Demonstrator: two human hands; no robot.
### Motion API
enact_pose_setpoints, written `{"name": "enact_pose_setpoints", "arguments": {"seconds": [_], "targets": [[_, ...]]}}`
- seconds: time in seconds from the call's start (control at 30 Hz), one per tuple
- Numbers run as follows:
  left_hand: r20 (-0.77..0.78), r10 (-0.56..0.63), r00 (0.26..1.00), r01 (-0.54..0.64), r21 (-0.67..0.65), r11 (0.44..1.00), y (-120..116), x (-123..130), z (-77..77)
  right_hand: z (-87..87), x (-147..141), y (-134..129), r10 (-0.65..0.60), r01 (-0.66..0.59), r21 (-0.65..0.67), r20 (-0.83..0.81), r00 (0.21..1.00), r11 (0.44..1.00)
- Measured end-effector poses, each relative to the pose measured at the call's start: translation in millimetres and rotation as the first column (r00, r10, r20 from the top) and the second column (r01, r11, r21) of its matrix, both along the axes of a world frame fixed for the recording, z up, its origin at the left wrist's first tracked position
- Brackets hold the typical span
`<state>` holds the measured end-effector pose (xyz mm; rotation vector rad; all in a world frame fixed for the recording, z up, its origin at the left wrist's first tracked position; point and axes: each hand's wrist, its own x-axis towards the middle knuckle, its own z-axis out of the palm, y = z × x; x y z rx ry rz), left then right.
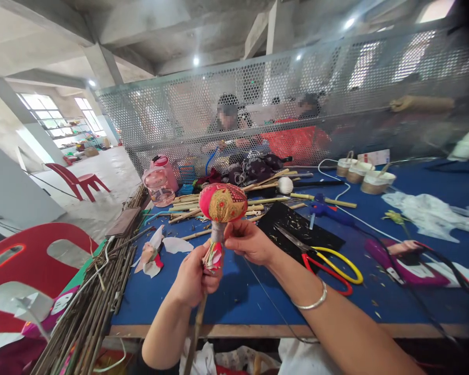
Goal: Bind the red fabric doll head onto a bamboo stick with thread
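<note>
A padded ball of red and gold patterned cloth [223, 203] tops a thin wooden stick [197, 325]. Grey binding [218, 233] circles its neck, and gathered cloth ends [213, 256] flare out below. My left hand [199, 273] is closed around the stick and these cloth ends, keeping the piece upright. Beside the neck, my right hand [250, 242] has its fingers pinched together, touching the binding. A thin dark thread [268, 293] hangs from under the right hand to the table edge. What sits between its fingertips is mostly hidden.
Large scissors [328, 263] with red and yellow handles lie right, partly on a black sheet [297, 229]. Beyond are a blue glue gun [330, 211], bamboo sticks [187, 205] and paper cups [377, 181]. Cloth scraps [152, 255] and bundled twigs [89, 297] lie left. Behind a perforated screen [160, 114] are people.
</note>
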<state>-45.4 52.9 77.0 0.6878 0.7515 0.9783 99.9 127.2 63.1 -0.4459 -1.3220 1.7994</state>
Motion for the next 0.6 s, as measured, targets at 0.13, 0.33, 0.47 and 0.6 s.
{"name": "enact_pose_setpoints", "arguments": {"seconds": [0.13,0.33,0.47,0.6], "targets": [[0.250,-0.327,0.911,0.354,-0.069,0.933,13,1,-13.8,-8.4,1,5,0.120,-0.120,-0.012,0.001,0.993,0.993],[-0.299,0.191,0.935,-0.199,0.004,0.980,34,-3,-29.1,-17.1,-2,18,0.006,-0.002,-0.095,0.050,0.999,0.995],[-0.549,0.748,0.372,-0.309,0.687,0.657,32,0,-10.7,-16.3,-10,16,-0.026,0.031,-0.100,0.055,0.998,0.995],[-0.709,0.611,0.353,-0.003,0.652,0.758,25,19,-9.1,-18.9,-17,11,-0.064,0.067,-0.085,0.036,0.997,0.994]]}}
